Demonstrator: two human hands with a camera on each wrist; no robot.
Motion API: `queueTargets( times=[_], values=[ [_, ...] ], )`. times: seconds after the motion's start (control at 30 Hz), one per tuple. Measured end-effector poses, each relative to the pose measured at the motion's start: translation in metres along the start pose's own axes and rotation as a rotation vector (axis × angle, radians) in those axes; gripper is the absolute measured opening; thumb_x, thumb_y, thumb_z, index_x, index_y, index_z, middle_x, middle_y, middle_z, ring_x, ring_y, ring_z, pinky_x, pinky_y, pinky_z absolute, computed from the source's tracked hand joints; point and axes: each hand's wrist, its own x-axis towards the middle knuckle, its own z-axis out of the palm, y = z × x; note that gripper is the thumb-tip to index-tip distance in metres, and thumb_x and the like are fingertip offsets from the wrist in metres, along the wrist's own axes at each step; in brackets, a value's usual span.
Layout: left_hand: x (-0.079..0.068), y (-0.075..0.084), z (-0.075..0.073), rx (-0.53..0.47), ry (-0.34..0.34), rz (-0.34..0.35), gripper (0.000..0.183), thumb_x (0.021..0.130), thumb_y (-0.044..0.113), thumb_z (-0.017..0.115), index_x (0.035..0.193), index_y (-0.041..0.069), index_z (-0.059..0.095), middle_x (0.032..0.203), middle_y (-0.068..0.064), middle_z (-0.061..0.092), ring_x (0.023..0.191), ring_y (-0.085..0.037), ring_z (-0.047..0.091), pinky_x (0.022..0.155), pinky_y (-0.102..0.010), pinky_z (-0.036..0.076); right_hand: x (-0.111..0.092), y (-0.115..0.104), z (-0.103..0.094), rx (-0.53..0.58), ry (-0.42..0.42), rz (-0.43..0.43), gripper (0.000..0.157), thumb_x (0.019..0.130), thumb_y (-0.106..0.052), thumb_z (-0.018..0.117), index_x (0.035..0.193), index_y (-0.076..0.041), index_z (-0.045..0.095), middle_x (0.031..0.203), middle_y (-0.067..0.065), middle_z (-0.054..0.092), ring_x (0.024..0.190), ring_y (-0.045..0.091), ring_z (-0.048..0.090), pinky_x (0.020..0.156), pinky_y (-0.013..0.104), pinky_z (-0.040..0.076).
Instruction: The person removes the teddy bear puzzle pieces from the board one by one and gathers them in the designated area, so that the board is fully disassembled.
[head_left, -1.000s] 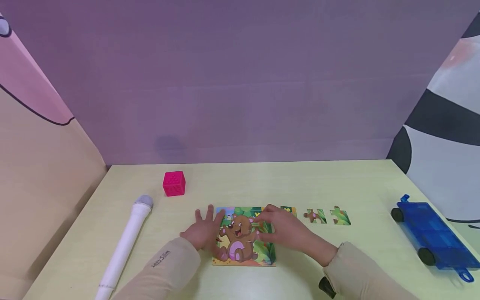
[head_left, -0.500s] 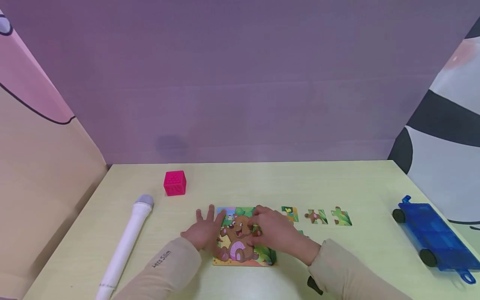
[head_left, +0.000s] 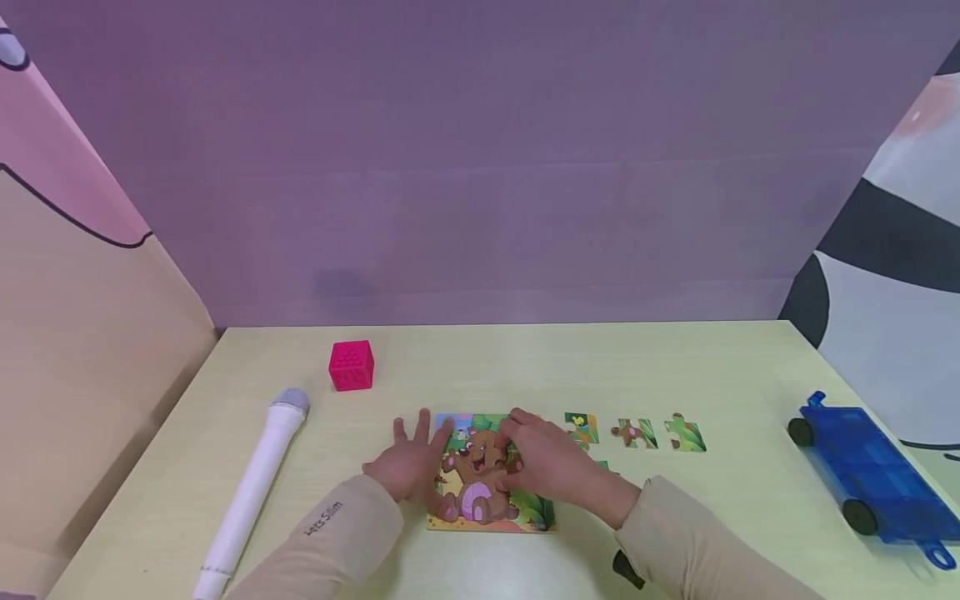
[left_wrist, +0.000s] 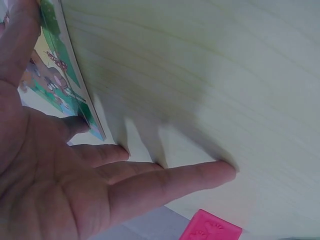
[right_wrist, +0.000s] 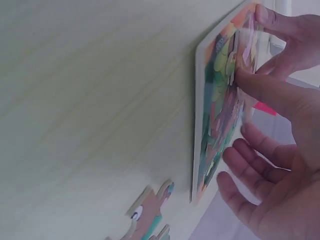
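A bear jigsaw puzzle board lies at the front middle of the table. My left hand rests at its left side, fingers spread and straight, with the thumb over the board. My right hand is over the board's right half, its thumb and index finger curved in at a puzzle piece of the bear picture. In the right wrist view the thumb tip meets the puzzle surface, while the other fingers hang clear. Loose puzzle pieces lie to the right: one with a duck, one brown, one green; another is partly hidden behind my right hand.
A pink cube sits at the back left. A white microphone lies along the left side. At the right edge stands a blue toy trailer with black wheels. A purple panel rises behind the table.
My right hand has moved left over the puzzle board, uncovering loose pieces behind it, and then stayed nearly still. The left hand has kept its place.
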Motion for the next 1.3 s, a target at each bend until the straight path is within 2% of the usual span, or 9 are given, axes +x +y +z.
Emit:
queueTargets(
  times=[0.27, 0.37, 0.47, 0.6, 0.83, 1.07, 1.3],
  values=[
    [0.000, 0.000, 0.000, 0.004, -0.011, -0.002, 0.111, 0.071, 0.031, 0.094, 0.161, 0.017, 0.031, 0.168, -0.017, 0.014, 0.152, -0.049, 0.010, 0.091, -0.084, 0.034, -0.005, 0.000, -0.002, -0.200, 0.131, -0.153, 0.034, 0.077, -0.026, 0.089, 0.097, -0.009, 0.067, 0.096, -0.001, 0.059, 0.083, 0.015, 0.058, 0.075, 0.039, 0.053],
    [0.001, -0.001, 0.000, 0.003, -0.012, 0.001, 0.112, 0.070, 0.031, 0.095, 0.161, 0.018, 0.030, 0.168, -0.017, 0.013, 0.152, -0.049, 0.009, 0.091, -0.085, 0.034, -0.006, 0.003, -0.006, -0.195, 0.141, -0.175, 0.032, 0.078, -0.026, 0.088, 0.098, -0.011, 0.069, 0.097, -0.001, 0.060, 0.078, 0.012, 0.056, 0.075, 0.039, 0.054],
    [0.001, -0.001, 0.000, 0.000, -0.014, 0.000, 0.114, 0.070, 0.032, 0.095, 0.161, 0.018, 0.029, 0.169, -0.017, 0.012, 0.152, -0.049, 0.007, 0.091, -0.085, 0.033, -0.008, 0.007, -0.011, -0.131, 0.131, -0.186, 0.030, 0.080, -0.027, 0.087, 0.101, -0.012, 0.071, 0.101, -0.001, 0.061, 0.073, 0.009, 0.054, 0.074, 0.037, 0.053],
    [0.001, -0.003, 0.000, 0.001, -0.014, -0.005, 0.114, 0.069, 0.032, 0.095, 0.161, 0.018, 0.029, 0.169, -0.016, 0.011, 0.152, -0.048, 0.007, 0.092, -0.085, 0.032, -0.013, 0.013, -0.019, -0.047, 0.104, -0.164, 0.030, 0.084, -0.029, 0.085, 0.105, -0.012, 0.073, 0.107, -0.001, 0.061, 0.074, 0.010, 0.057, 0.072, 0.032, 0.053],
    [0.001, -0.005, 0.000, -0.002, -0.020, -0.005, 0.115, 0.069, 0.032, 0.095, 0.161, 0.017, 0.028, 0.169, -0.017, 0.010, 0.152, -0.049, 0.006, 0.092, -0.086, 0.032, -0.029, 0.028, -0.034, 0.002, 0.083, -0.113, 0.035, 0.083, -0.031, 0.086, 0.110, -0.013, 0.074, 0.111, -0.004, 0.061, 0.093, 0.020, 0.065, 0.078, 0.034, 0.055],
    [0.001, -0.006, -0.002, 0.003, -0.020, 0.001, 0.114, 0.071, 0.032, 0.095, 0.161, 0.016, 0.028, 0.169, -0.019, 0.010, 0.152, -0.050, 0.006, 0.091, -0.086, 0.032, -0.054, 0.050, -0.049, 0.000, 0.125, -0.121, 0.034, 0.083, -0.034, 0.085, 0.111, -0.019, 0.074, 0.109, -0.005, 0.062, 0.093, 0.018, 0.065, 0.078, 0.034, 0.055],
    [0.001, -0.007, -0.001, 0.014, -0.010, 0.011, 0.113, 0.071, 0.032, 0.094, 0.161, 0.016, 0.028, 0.168, -0.019, 0.011, 0.151, -0.051, 0.008, 0.089, -0.086, 0.034, -0.082, 0.079, -0.060, -0.001, 0.138, -0.073, 0.035, 0.080, -0.037, 0.086, 0.110, -0.024, 0.075, 0.107, -0.007, 0.063, 0.092, 0.015, 0.063, 0.077, 0.038, 0.054]
  ],
)
